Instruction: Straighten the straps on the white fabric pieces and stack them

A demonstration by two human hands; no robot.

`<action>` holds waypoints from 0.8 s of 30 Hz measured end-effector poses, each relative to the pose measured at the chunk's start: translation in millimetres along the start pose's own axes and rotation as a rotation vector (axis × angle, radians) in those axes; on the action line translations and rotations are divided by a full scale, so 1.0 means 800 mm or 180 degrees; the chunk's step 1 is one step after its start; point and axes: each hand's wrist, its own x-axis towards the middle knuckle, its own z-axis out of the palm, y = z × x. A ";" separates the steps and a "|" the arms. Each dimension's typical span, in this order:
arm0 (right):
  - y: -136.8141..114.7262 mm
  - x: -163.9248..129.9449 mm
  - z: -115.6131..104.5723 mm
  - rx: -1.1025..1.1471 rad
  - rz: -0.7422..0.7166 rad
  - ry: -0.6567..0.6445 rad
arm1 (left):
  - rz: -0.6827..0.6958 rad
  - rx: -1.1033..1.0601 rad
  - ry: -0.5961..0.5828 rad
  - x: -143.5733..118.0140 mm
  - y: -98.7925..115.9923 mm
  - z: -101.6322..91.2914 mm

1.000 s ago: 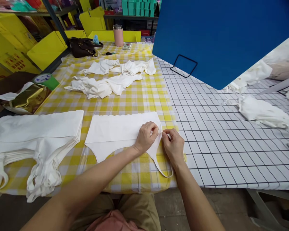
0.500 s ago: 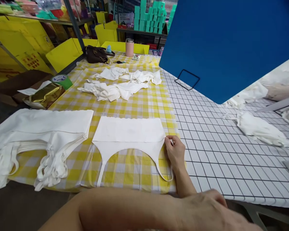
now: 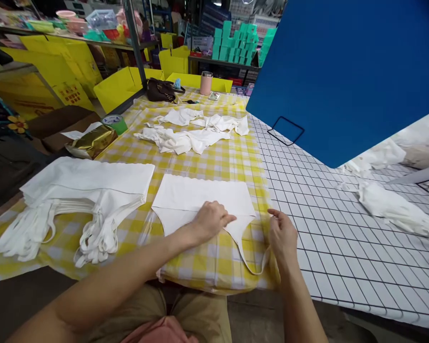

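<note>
A white strappy top (image 3: 203, 190) lies flat on the yellow checked cloth in front of me, its straps toward me. Over its lower middle is my left hand (image 3: 211, 221), fingers curled under and thumb pointing right; whatever is beneath the fingers is hidden. Just right of the top, apart from its side edge, my right hand (image 3: 283, 236) has its index finger stretched out and the other fingers bent. One strap loops toward that wrist. To the left rests a neat stack of matching white tops (image 3: 89, 181), straps hanging toward the near edge.
Crumpled white garments (image 3: 189, 136) lie farther back, before a dark handbag (image 3: 160, 90) and pink tumbler (image 3: 206, 84). A large blue board (image 3: 343, 81) overhangs the white grid-patterned cloth (image 3: 321, 247) on the right. Green tape (image 3: 116, 124) and a gold packet (image 3: 95, 140) sit left.
My left arm has swung from low right across to the top, its hand now over the fabric. My right hand has let go of the top's right corner and moved slightly right.
</note>
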 end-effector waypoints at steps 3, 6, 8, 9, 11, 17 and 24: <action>0.000 -0.002 -0.003 -0.0136 -0.0231 -0.0237 | -0.0130 -0.0038 0.0175 0.004 -0.022 0.001; 0.000 -0.003 0.001 -0.0420 -0.0640 -0.0668 | 0.0177 0.0036 0.0026 0.003 -0.030 0.012; 0.001 -0.005 -0.001 -0.0633 -0.0507 -0.0905 | 0.0300 0.0078 -0.0099 0.002 -0.033 0.019; 0.001 -0.006 -0.003 -0.0693 -0.0311 -0.0923 | 0.0294 0.0035 -0.0119 0.002 -0.034 0.021; 0.000 -0.009 -0.013 -0.0568 0.0178 -0.0878 | 0.0199 -0.0157 -0.0045 0.002 -0.038 0.021; -0.029 -0.034 -0.034 0.1243 0.0881 -0.1632 | 0.0158 -0.0676 0.0357 -0.002 -0.028 0.008; -0.077 -0.065 -0.026 0.1687 0.0517 -0.2216 | 0.0132 -0.2088 0.0058 -0.027 0.005 0.004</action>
